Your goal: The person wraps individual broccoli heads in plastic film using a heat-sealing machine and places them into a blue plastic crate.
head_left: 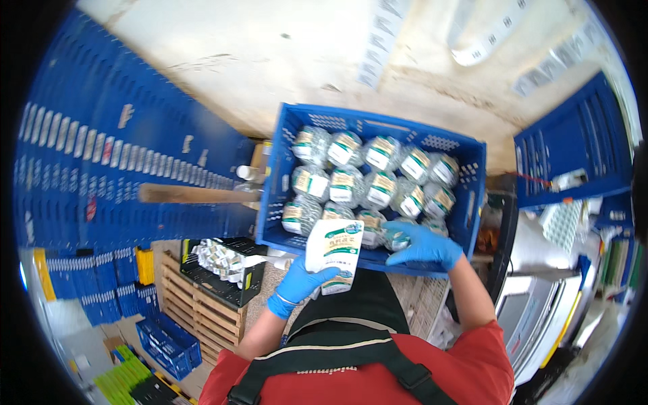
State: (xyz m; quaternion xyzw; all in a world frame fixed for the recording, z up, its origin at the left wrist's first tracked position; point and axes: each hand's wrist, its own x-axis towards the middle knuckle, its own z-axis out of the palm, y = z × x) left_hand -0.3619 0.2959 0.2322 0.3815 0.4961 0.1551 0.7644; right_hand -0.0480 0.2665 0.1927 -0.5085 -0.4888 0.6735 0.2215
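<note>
A blue plastic crate (pixel 374 121) stands before me, holding several rows of clear-wrapped, rounded packages (pixel 381 153) with green, white and beige labels. My left hand (pixel 299 283), in a blue glove, grips a strip of printed labels (pixel 334 253) over the crate's near edge. Writing covers the strip's face. My right hand (pixel 424 244), also gloved in blue, rests on a wrapped package (pixel 397 239) in the near row, fingers spread over its top and side. The glove partly hides that package, and I cannot tell whether the fingers grip it.
Stacked blue crates (pixel 126 152) rise at the left, with a wooden handle (pixel 197 193) jutting in front. A black crate of white-labelled items (pixel 217 263) sits on wooden pallets (pixel 197 304). Another blue crate (pixel 169 347) is lower left. A folded blue crate (pixel 572 147) stands at right.
</note>
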